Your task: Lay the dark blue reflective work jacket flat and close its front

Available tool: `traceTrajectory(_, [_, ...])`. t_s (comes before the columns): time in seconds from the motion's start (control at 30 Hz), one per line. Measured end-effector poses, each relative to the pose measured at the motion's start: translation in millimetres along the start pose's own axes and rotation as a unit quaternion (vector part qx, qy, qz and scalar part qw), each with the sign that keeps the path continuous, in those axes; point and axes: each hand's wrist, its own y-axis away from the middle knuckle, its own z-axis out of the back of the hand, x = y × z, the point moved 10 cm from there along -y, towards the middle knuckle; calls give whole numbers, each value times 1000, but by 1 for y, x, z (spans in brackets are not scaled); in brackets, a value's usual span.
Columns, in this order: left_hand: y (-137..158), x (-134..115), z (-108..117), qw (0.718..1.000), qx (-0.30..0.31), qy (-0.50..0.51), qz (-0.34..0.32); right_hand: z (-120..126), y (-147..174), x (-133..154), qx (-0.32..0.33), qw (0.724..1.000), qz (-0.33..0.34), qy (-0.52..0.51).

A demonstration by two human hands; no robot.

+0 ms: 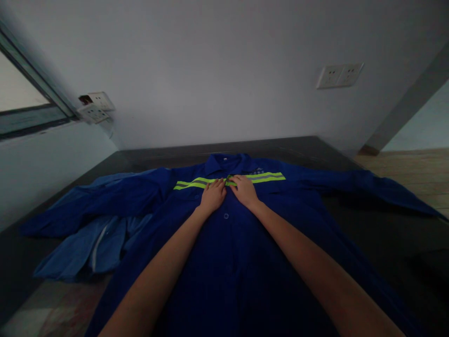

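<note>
A dark blue work jacket (245, 252) lies flat and front-up on a dark table (386, 229), sleeves spread to both sides. A yellow-green reflective stripe (266, 177) crosses its chest below the collar (224, 161). My left hand (212, 194) and my right hand (244, 189) meet at the jacket's front closure on the stripe, fingers pinching the fabric edges there. A button (226, 216) shows just below my hands.
A second, lighter blue garment (94, 243) lies crumpled under the left sleeve. The wall behind carries socket plates (339, 76), and more sockets (94, 107) sit by a window (21, 103) at left. Wooden floor (414, 173) shows past the table's right end.
</note>
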Motion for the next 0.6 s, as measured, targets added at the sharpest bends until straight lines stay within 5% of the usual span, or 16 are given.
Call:
traceTrajectory(0.3, [-3, 12, -8, 993, 44, -99, 47, -17, 6, -10, 88, 993, -29, 74])
traceTrajectory(0.6, [-4, 29, -10, 990, 38, -88, 99, -16, 5, -26, 86, 992, -51, 78])
